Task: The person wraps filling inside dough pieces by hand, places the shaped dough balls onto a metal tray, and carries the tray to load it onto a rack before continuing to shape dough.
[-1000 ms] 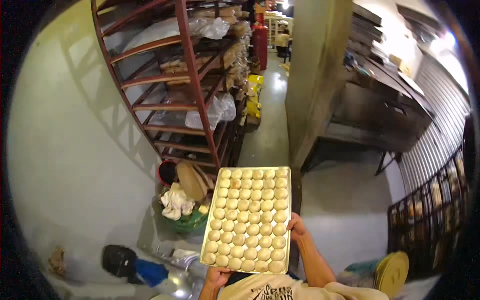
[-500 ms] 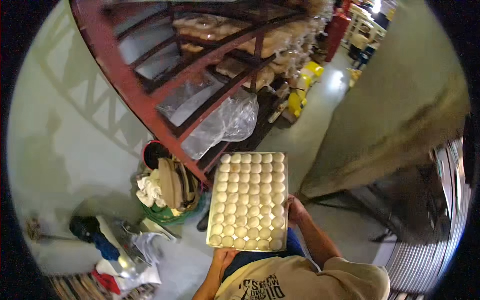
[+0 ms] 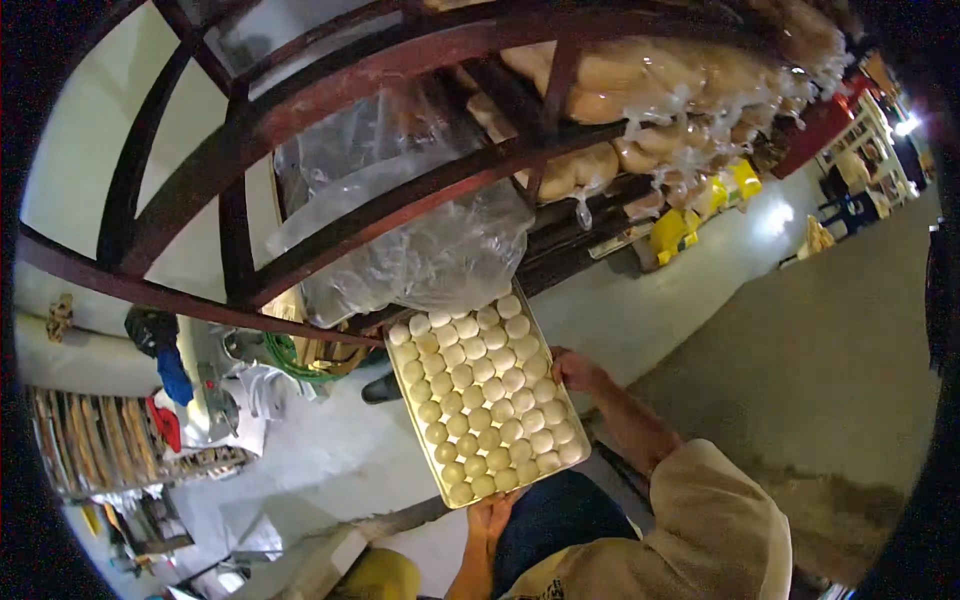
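Note:
A shallow metal tray (image 3: 427,443) spans the space in front of my body, filled with close rows of small round pale dough balls (image 3: 481,370). The near edge is gripped by my left hand (image 3: 490,517), with part of its fingers hidden under the tray. My right hand (image 3: 577,370) is closed around the right edge, its fingers also partly out of sight. At the tray's far end, clear plastic sheeting (image 3: 410,240) hangs from a dark red metal rack (image 3: 390,205), close to the foremost dough balls.
Bagged bread (image 3: 650,85) fills the rack's shelves, with yellow packages (image 3: 675,235) low beyond it. A green basket (image 3: 290,355) stands left of the tray. A slatted wooden stack (image 3: 100,440) lies farther left. A large grey-brown sheet (image 3: 790,350) borders the right side.
The rack now looms larger and nearer. The tray has turned anticlockwise in view, its far end meeting the plastic sheeting. Both hands keep their hold.

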The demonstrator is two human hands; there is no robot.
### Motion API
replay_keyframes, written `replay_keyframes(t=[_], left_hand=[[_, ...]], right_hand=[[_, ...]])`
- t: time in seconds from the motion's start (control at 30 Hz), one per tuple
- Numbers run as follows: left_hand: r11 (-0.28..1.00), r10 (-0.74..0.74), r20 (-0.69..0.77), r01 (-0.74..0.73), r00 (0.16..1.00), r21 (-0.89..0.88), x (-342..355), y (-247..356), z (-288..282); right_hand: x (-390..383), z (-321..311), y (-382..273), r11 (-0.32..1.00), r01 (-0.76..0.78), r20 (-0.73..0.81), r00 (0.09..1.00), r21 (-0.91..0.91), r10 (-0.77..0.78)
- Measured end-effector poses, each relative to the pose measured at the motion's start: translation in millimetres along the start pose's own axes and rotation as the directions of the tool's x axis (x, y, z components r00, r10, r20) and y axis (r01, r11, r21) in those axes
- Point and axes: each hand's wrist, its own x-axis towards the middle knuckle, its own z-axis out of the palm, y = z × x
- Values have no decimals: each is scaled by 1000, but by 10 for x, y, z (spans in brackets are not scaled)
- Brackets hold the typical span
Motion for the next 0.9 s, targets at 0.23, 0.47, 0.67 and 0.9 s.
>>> replay_keyframes(t=[0.23, 0.47, 0.67, 0.9], left_hand=[[988, 127, -102, -136, 987, -78, 1138, -409, -184], [976, 128, -302, -174, 945, -133, 2380, 262, 874], [901, 429, -113, -433, 896, -15, 2842, 1194, 1426], [653, -41, 119, -64, 992, 755, 1266, 1852, 1268]], right_hand=[[727, -166, -1179, 576, 64, 104, 994, -815, 36], [249, -995, -1158, 910, 49, -432, 869, -412, -242], [-311, -1244, 45, 934, 343, -181, 916, -104, -357], [-507, -63, 986, 989, -148, -284, 949, -6, 140]])
